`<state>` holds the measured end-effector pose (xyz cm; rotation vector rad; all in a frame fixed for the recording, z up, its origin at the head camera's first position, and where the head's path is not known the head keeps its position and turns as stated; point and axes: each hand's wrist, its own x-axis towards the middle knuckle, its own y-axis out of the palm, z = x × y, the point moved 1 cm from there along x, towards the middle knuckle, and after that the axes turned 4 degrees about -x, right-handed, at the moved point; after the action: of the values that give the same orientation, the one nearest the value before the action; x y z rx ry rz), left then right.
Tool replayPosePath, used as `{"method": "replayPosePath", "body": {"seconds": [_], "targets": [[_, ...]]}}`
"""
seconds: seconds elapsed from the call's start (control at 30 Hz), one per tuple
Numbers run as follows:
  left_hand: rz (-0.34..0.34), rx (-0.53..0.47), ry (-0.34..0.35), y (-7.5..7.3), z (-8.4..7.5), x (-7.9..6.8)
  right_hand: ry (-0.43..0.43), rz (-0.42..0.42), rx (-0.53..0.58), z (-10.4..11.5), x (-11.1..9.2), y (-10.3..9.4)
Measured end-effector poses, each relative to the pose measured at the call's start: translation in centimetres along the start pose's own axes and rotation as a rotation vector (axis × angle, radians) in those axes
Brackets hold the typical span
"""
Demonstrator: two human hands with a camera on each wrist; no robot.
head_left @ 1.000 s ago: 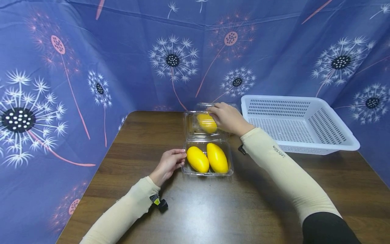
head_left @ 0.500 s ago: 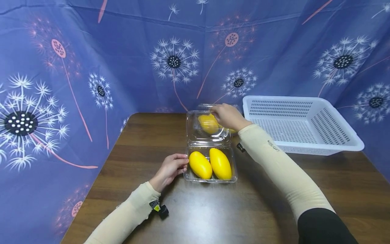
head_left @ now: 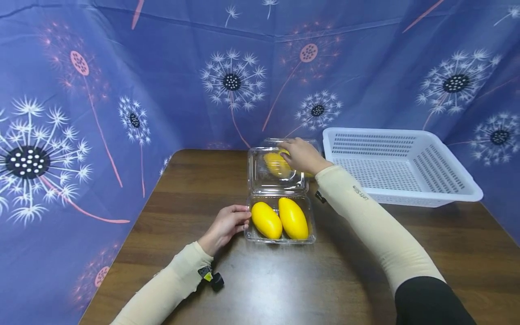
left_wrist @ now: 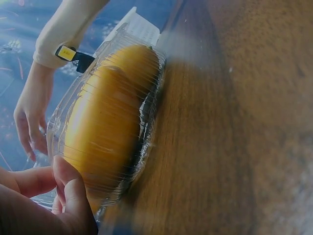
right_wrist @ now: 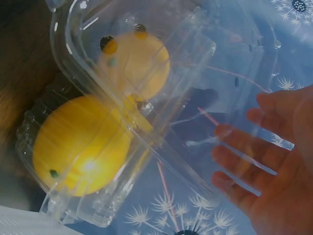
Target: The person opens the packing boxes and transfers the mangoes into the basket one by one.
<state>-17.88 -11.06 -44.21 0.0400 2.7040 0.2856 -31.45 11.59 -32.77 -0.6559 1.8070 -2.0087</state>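
Note:
Two yellow mangoes (head_left: 266,220) lie side by side in the base of a clear plastic clamshell box (head_left: 280,241). Its lid (head_left: 256,176) is folded back, away from the person. My left hand (head_left: 227,225) pinches the left rim of the base between thumb and fingers, as the left wrist view also shows. Through the lid appears another yellow mango (head_left: 277,164), in a second clear box behind. My right hand (head_left: 301,155) is above that rear box, its fingers (right_wrist: 254,149) spread and holding nothing in the right wrist view.
A white perforated plastic basket (head_left: 406,169) stands at the back right of the brown wooden table (head_left: 195,180). Blue dandelion-print cloth (head_left: 170,67) hangs behind the table and along its sides. Both forearms wear pale sleeves with small wrist cameras.
The front box with its two mangoes has slid slightly toward the person, the left hand moving with it. The right hand has stayed near the lid's far edge, its fingers shifting slightly.

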Motion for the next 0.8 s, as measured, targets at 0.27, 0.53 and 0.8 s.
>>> {"method": "replayPosePath", "body": {"seconds": [0.27,0.53,0.8], "targets": [[0.016,-0.034,-0.009,0.0,-0.1,-0.1,0.01,-0.005,-0.01,-0.1,-0.4,-0.3],[0.037,-0.054,-0.01,0.0,0.0,0.1,0.009,0.0,0.01,-0.3,-1.1,-0.6],[0.035,-0.041,-0.023,-0.2,-0.1,0.0,-0.02,0.012,0.03,0.5,-2.4,-1.3]]}}
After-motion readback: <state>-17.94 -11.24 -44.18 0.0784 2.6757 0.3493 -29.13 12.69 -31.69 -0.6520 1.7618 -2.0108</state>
